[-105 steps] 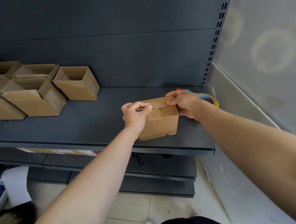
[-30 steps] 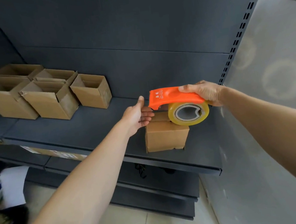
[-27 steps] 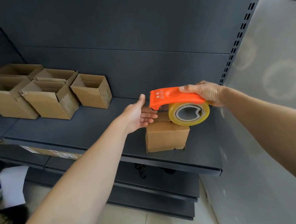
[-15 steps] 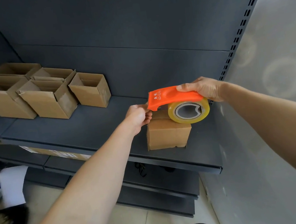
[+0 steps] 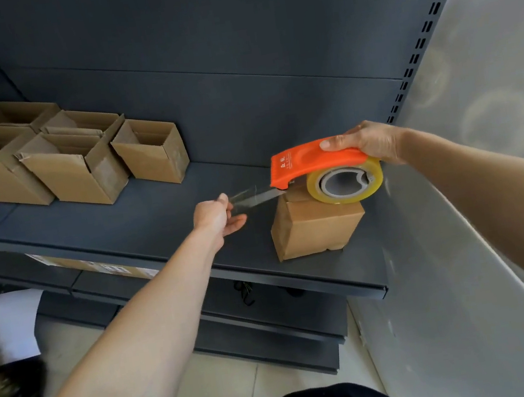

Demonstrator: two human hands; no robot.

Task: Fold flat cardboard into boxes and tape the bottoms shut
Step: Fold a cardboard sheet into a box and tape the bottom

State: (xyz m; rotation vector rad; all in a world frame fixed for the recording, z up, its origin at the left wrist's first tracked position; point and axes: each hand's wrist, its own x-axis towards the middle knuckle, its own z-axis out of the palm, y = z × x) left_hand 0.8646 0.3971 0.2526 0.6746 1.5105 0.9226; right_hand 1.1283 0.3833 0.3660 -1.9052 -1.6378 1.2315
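Brown open boxes [image 5: 70, 155] left of orange dispenser [image 5: 309, 161]

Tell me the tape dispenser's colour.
Orange dispenser, with a yellowish tape roll; head view.

head cam — looks forward-down | near the shelf [image 5: 154, 214] — both forearms enter from below

A broad stretch of bare shelf [image 5: 154, 214] lies free between the open boxes [image 5: 72, 165] at the left and the box [image 5: 316, 231] at the right, closed at the rear by the back panel [image 5: 234, 66]. The tape [image 5: 253, 196], stretched from the dispenser [image 5: 312, 160] to the left hand [image 5: 215, 215], bars the way just left of the box, and the dispenser, gripped by the right hand [image 5: 371, 144], sits over its top. The wall [image 5: 463, 236] stands near on the right, leaving only a narrow strip of shelf.
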